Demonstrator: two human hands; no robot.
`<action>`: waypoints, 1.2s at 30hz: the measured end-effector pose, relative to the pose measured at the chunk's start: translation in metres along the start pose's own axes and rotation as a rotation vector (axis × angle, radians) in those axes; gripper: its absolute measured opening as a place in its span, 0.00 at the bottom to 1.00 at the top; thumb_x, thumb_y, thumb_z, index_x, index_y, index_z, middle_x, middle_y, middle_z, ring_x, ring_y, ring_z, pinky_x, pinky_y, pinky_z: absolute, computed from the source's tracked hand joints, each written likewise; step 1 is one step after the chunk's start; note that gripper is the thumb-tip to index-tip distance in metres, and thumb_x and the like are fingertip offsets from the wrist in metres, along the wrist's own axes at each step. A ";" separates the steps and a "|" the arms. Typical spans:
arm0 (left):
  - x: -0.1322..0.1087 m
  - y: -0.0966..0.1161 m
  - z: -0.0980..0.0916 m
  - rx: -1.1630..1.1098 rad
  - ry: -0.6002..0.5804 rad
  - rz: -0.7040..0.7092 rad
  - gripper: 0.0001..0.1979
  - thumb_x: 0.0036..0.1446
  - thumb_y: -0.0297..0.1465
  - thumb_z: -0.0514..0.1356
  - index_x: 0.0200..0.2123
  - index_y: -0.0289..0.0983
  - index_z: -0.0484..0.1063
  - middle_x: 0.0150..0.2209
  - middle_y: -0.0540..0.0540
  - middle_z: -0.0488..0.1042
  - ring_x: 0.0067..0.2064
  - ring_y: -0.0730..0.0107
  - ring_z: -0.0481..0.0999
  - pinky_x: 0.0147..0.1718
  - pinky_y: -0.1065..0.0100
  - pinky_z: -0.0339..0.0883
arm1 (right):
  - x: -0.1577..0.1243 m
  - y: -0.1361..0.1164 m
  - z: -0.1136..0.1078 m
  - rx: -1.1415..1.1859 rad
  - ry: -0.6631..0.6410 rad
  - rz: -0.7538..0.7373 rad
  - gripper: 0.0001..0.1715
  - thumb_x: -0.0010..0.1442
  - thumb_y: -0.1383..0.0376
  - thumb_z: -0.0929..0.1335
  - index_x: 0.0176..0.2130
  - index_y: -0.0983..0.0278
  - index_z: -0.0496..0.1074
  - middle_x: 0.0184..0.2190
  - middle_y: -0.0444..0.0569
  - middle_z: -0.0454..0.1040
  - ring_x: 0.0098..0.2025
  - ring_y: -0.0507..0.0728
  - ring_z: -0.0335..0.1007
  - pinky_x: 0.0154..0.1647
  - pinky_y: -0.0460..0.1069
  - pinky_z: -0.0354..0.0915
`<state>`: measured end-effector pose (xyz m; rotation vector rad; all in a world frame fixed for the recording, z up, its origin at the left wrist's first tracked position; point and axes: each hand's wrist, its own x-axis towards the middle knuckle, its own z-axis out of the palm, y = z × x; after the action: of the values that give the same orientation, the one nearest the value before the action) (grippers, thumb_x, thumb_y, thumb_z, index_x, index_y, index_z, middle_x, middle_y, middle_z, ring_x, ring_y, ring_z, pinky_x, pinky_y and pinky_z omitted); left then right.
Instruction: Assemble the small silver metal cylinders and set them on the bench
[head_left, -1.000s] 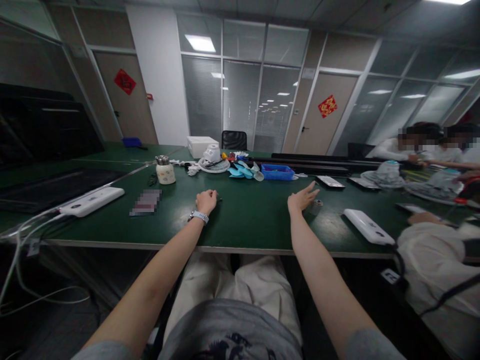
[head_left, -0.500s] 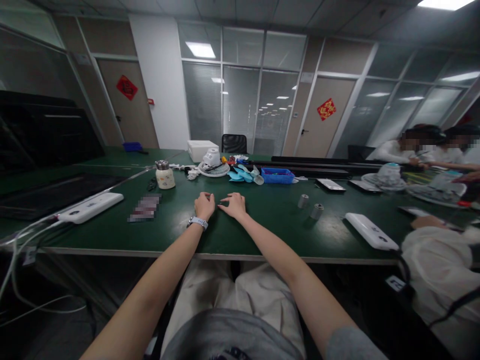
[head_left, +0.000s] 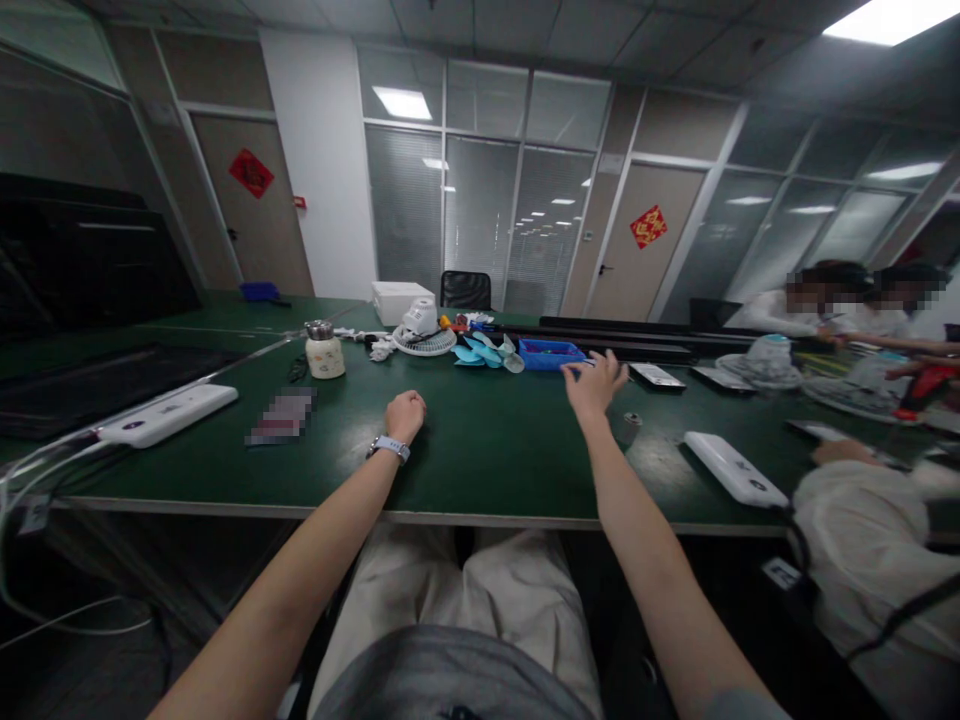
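My left hand (head_left: pixel 406 416) rests on the green table (head_left: pixel 480 460) with its fingers curled in; whatever they may hold is hidden. My right hand (head_left: pixel 596 388) is raised further right, thumb and fingers apart, with nothing visible between them. Just behind its fingertips stands a blue tray (head_left: pixel 553 355) with small items inside. A metal cylinder (head_left: pixel 631 428) stands right of my right wrist. A second such cylinder, seen earlier, is hidden behind that hand.
Left are a cream bottle (head_left: pixel 325 356), a blurred-out flat item (head_left: pixel 282 416) and a white power strip (head_left: pixel 176 415). Light-blue fan blades (head_left: pixel 484 350) and a fan grille (head_left: pixel 424 342) lie behind. Another white power strip (head_left: pixel 735 468) is right, beside a person's sleeve (head_left: pixel 862 510).
My right hand has moved right and away from my left hand, up to the tray, its fingers spreading. My left hand has stayed nearly in place, its fingers now more curled.
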<state>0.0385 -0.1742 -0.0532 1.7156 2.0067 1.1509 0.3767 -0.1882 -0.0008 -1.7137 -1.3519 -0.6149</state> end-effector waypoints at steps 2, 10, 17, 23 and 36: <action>0.000 0.000 0.001 0.015 -0.001 -0.002 0.14 0.48 0.25 0.50 0.26 0.42 0.76 0.31 0.46 0.79 0.38 0.62 0.76 0.37 0.67 0.64 | 0.008 0.040 -0.010 -0.113 0.013 0.162 0.14 0.62 0.58 0.66 0.37 0.60 0.80 0.56 0.56 0.65 0.65 0.67 0.43 0.61 0.70 0.34; 0.000 0.000 0.000 0.041 -0.006 -0.001 0.12 0.48 0.26 0.50 0.25 0.41 0.74 0.30 0.46 0.78 0.36 0.62 0.76 0.35 0.67 0.63 | 0.004 0.085 -0.002 -0.244 -0.181 0.433 0.16 0.60 0.54 0.67 0.38 0.62 0.80 0.51 0.61 0.68 0.59 0.70 0.49 0.58 0.72 0.38; -0.001 0.000 0.000 0.025 -0.012 0.005 0.12 0.47 0.26 0.50 0.24 0.41 0.73 0.30 0.46 0.78 0.37 0.62 0.75 0.34 0.67 0.62 | 0.006 0.083 -0.005 -0.233 -0.234 0.484 0.14 0.58 0.55 0.69 0.39 0.58 0.81 0.48 0.60 0.71 0.57 0.69 0.54 0.58 0.70 0.40; 0.001 -0.001 0.001 0.025 -0.021 0.012 0.13 0.48 0.26 0.51 0.26 0.41 0.75 0.31 0.45 0.78 0.37 0.63 0.76 0.34 0.69 0.62 | 0.004 0.079 -0.012 -0.210 -0.308 0.472 0.16 0.59 0.52 0.68 0.41 0.56 0.80 0.49 0.59 0.73 0.57 0.69 0.58 0.58 0.68 0.46; 0.005 -0.005 0.006 0.034 -0.014 0.021 0.12 0.48 0.27 0.51 0.25 0.41 0.74 0.31 0.45 0.78 0.37 0.62 0.75 0.34 0.68 0.61 | 0.005 0.132 -0.040 0.130 -0.740 0.644 0.33 0.34 0.69 0.79 0.44 0.63 0.77 0.40 0.53 0.79 0.39 0.60 0.76 0.37 0.50 0.71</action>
<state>0.0371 -0.1675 -0.0593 1.7599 2.0159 1.1149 0.5080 -0.2269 -0.0176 -2.2052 -1.1398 0.5083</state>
